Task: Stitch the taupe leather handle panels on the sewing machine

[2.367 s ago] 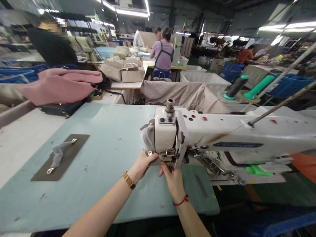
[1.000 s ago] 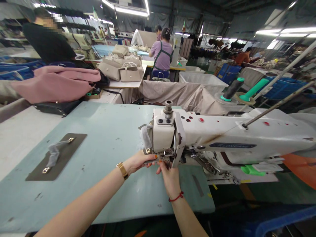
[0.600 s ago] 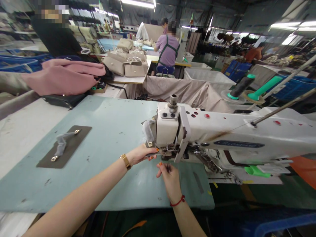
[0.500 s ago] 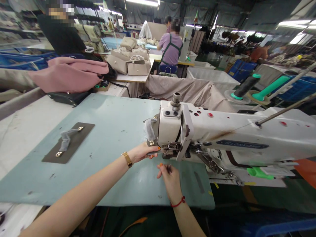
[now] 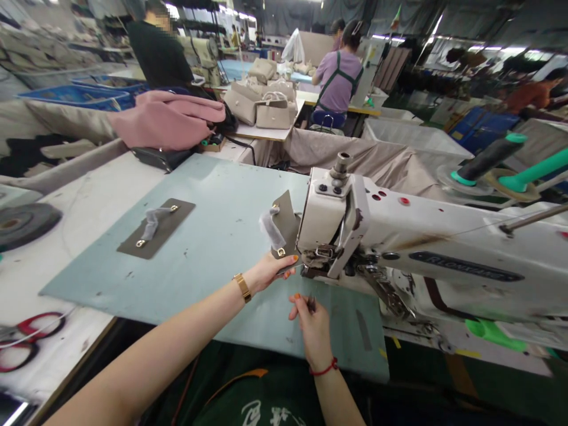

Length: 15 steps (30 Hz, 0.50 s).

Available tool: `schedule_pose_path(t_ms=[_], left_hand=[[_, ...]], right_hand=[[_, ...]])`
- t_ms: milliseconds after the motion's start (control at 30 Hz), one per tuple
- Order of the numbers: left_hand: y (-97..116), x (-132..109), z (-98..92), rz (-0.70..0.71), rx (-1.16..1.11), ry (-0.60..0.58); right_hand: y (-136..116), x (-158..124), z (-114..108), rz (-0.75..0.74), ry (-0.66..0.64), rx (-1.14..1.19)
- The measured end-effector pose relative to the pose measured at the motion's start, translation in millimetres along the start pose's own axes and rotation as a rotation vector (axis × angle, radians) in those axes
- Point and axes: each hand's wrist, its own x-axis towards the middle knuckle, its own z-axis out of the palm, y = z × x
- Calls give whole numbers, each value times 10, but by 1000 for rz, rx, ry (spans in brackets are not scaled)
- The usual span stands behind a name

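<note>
My left hand [image 5: 268, 274] pinches the near corner of a grey-brown bag flap [image 5: 290, 225], which stands tilted beside the head of a white sewing machine [image 5: 326, 216]. A handle [image 5: 271, 229] in clear wrapping is fixed to this flap with gold-coloured rings. Just right of it, my right hand [image 5: 314, 328] is curled above the blue-green work surface [image 5: 222, 207]. From its fingers pokes the end of a small dark metal tool [image 5: 312, 304], whose kind is mostly hidden. Another flap [image 5: 171, 234] with a wrapped handle lies flat to the left.
Red-handled scissors [image 5: 38, 331] and a dark roll of tape [image 5: 26, 225] lie at the left. A pink cloth [image 5: 166, 115] covers part of the far edge. Thread spools [image 5: 488, 160] stand right, behind the machine. Beige bags [image 5: 275, 109] and a person in purple [image 5: 339, 77] are beyond.
The view has swung left, bringing the scissors and the roll into sight. The held flap shows more of itself, apart from the machine head. Both hands keep their grip.
</note>
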Motion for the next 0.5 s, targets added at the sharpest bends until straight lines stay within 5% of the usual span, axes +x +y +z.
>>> schedule_pose_path(t_ms=[500], left_hand=[[-501,-263,723,194,-275,545]], right_hand=[[189,-97,-255,49,29,45]])
